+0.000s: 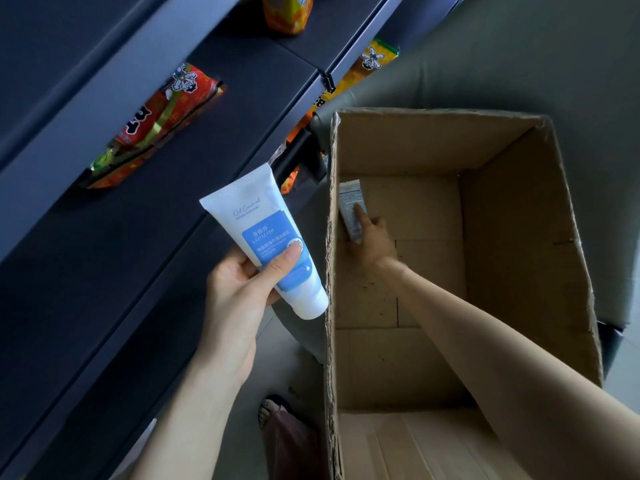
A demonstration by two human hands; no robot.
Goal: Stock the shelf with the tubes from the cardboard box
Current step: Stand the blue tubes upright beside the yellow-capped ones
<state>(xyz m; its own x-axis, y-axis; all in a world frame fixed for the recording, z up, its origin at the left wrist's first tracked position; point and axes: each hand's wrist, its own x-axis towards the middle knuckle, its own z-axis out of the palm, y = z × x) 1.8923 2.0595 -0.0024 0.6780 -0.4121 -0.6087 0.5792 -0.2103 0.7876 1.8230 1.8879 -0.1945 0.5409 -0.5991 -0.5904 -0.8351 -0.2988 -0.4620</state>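
Note:
My left hand grips a white tube with a blue label, held in the air between the dark shelf and the cardboard box, cap end down toward me. My right hand reaches deep into the open box. Its fingers lie on a second white tube that rests at the bottom against the box's left wall. From here I cannot tell whether the fingers close round that tube.
The dark shelves run diagonally on the left. A red snack bag lies on one, orange packs and a yellow-orange bag sit farther back. The box stands on a grey floor. My foot shows below, left of the box.

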